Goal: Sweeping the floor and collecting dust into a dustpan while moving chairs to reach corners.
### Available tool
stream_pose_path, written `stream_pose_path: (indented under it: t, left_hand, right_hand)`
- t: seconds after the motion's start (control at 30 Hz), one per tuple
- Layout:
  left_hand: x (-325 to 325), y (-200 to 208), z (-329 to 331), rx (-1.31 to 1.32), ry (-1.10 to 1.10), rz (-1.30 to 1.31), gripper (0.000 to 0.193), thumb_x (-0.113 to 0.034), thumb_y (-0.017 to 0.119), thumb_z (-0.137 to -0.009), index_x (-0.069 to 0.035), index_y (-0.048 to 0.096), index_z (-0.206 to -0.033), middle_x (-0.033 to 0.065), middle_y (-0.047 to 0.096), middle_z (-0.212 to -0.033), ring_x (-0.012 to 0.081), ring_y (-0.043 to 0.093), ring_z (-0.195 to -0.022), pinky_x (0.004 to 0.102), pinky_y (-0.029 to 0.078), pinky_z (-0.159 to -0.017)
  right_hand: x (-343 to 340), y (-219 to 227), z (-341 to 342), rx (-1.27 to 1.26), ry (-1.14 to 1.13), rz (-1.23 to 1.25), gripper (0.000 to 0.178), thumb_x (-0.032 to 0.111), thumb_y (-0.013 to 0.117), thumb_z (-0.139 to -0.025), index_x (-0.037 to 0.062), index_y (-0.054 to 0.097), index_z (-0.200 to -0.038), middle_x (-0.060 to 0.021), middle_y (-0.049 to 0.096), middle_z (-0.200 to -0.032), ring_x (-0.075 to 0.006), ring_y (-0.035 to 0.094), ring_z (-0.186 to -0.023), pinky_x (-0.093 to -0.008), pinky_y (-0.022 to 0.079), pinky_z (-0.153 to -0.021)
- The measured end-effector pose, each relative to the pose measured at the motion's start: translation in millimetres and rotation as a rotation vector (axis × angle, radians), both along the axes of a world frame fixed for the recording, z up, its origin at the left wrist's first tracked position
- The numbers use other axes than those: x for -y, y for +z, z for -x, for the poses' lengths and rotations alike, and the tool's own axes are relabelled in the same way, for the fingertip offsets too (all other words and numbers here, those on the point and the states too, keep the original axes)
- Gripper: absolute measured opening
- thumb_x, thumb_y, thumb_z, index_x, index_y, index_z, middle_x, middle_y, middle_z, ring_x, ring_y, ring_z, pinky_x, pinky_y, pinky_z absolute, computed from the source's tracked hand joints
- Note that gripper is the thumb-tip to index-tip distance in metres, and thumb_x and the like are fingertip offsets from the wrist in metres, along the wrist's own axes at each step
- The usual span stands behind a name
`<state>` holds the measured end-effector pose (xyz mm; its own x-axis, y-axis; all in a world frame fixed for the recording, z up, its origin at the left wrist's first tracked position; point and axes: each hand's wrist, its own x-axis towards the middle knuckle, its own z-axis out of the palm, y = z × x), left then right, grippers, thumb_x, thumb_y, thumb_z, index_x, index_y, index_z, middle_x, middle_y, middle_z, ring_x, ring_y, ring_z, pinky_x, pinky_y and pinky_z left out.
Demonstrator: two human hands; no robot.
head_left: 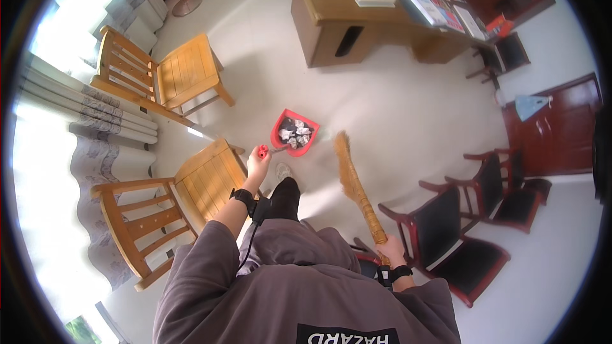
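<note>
My left hand (258,160) is closed round the red-topped handle of a dustpan (312,125). The dustpan is red, and crumpled white paper (297,134) lies in it together with dark bits. My right hand (391,249) grips the handle of a straw broom (352,178) on my right. The broom's bristles point forward, to the right of the dustpan and apart from it. Whether the bristles touch the floor, I cannot tell.
Two wooden chairs (188,71) stand along the curtained windows (83,134) on the left. Black-seated chairs (468,267) line the right side. A wooden desk (325,0) with papers and books is ahead. My shoe (283,171) is on the pale floor (408,114) just behind the dustpan.
</note>
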<state>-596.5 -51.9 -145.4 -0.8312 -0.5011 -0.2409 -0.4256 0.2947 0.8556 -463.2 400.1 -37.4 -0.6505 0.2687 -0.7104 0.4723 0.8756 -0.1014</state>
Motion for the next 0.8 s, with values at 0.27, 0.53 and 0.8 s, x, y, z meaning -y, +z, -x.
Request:
stream_pose_path:
  t: [0.27, 0.53, 0.8]
  left_hand:
    - [26.3, 9.8, 68.8, 0.15, -0.032, -0.283, 0.018, -0.018, 0.054, -0.081, -0.009, 0.047, -0.096, 0.0005, 0.05, -0.074, 0.0094, 0.049, -0.06, 0.0248, 0.045, -0.05]
    - [11.4, 22.6, 134.8, 0.012, -0.015, -0.353, 0.037, -0.012, 0.054, -0.079, -0.011, 0.041, -0.114, 0.0096, 0.055, -0.085, 0.0166, 0.056, -0.063, 0.0297, 0.048, -0.054]
    - [-69.3, -33.4, 226.0, -0.085, 0.162, -0.476, 0.043, -0.004, 0.053, -0.077, -0.006, 0.033, -0.115, 0.013, 0.051, -0.096, 0.021, 0.054, -0.087, 0.0333, 0.045, -0.077]
  right_hand:
    - [13.7, 14.6, 143.1, -0.045, 0.333, -0.131, 0.037, 0.031, 0.067, -0.061, 0.0128, 0.063, -0.093, -0.0127, 0.065, -0.081, -0.0308, 0.063, -0.079, -0.0408, 0.049, -0.07]
    - [23.7, 19.9, 277.8, -0.058, 0.381, -0.149, 0.033, 0.026, 0.067, -0.061, 0.0121, 0.062, -0.09, -0.0135, 0.065, -0.084, -0.031, 0.062, -0.081, -0.0411, 0.05, -0.071]
    - [-21.9, 18.7, 418.4, 0.058, 0.595, -0.228, 0.043, 0.032, 0.071, -0.056, 0.0112, 0.065, -0.093, -0.0123, 0.066, -0.083, -0.0278, 0.063, -0.079, -0.0378, 0.049, -0.072]
